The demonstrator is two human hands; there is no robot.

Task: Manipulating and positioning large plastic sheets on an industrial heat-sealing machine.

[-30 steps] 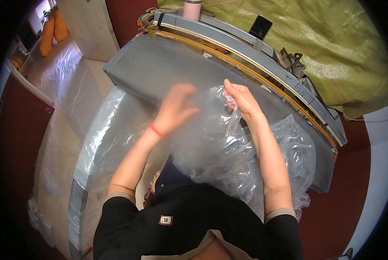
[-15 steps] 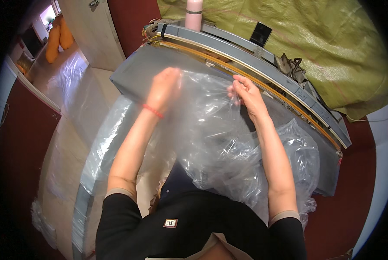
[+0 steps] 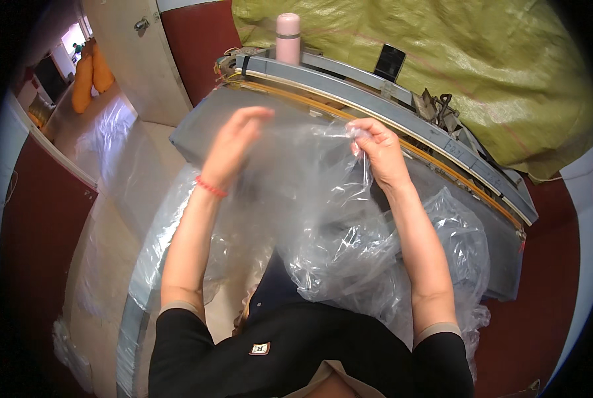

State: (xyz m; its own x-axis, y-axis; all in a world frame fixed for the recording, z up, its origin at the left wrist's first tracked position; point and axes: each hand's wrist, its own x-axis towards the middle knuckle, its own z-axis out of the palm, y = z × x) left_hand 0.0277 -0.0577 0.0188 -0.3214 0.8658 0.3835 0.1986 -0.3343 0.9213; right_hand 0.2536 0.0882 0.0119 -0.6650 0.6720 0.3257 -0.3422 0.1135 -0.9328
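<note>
A large sheet of clear plastic film (image 3: 339, 229), crumpled and shiny, hangs in front of me above a grey-topped bench (image 3: 213, 103). My right hand (image 3: 381, 149) is closed, pinching a gathered edge of the film between thumb and fingers. My left hand (image 3: 233, 142), with a red beaded band on its wrist, is raised over the bench left of the film's bunched part. Motion smears its fingers, so whether they grip the thin, hazy film beside them is unclear. More of the film bunches around my right forearm and falls towards my lap.
Along the bench's far side runs a long metal frame (image 3: 349, 76) with a yellow strip. A pink bottle (image 3: 288, 41), a black phone (image 3: 390, 62) and scissors (image 3: 444, 103) are on it. Green sheeting (image 3: 495, 79) hangs behind. Film-wrapped panelling (image 3: 160, 232) stands at left, near a door (image 3: 134, 53).
My left hand has moved left, away from my right, and its fingers have straightened somewhat. The film between my hands has spread wider. My right hand keeps its pinch.
</note>
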